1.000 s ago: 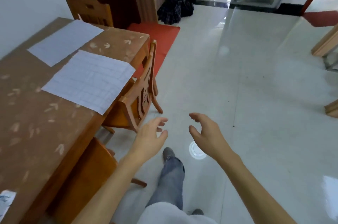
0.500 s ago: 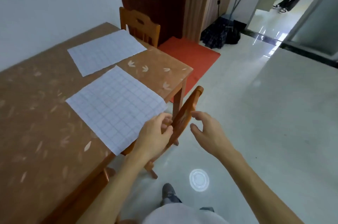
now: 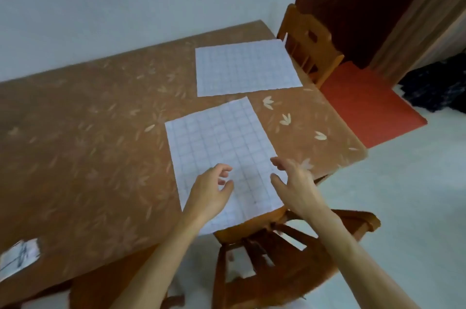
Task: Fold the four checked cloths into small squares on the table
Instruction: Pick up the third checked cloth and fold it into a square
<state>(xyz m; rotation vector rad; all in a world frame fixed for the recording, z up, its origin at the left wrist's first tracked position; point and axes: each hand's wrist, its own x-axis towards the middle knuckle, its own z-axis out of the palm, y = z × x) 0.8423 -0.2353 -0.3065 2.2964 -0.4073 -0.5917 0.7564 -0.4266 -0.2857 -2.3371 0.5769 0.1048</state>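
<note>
Two white checked cloths lie flat and unfolded on the brown leaf-patterned table (image 3: pixel 83 147). The near cloth (image 3: pixel 216 142) reaches to the table's front edge and slightly over it. The far cloth (image 3: pixel 244 67) lies by the table's right end. My left hand (image 3: pixel 210 192) hovers over the near cloth's lower part, fingers loosely curled and holding nothing. My right hand (image 3: pixel 293 183) is over that cloth's right edge, fingers spread and relaxed. Whether either hand touches the cloth I cannot tell.
A wooden chair (image 3: pixel 280 258) stands tucked at the table's front edge under my arms. Another chair (image 3: pixel 309 43) is at the table's right end. A white printed paper (image 3: pixel 19 255) lies at the table's front left. A red mat (image 3: pixel 368 104) covers the floor beyond.
The view has swung from the floor onto the table. Both hands moved up and forward, from above the floor and chair to over the near cloth.
</note>
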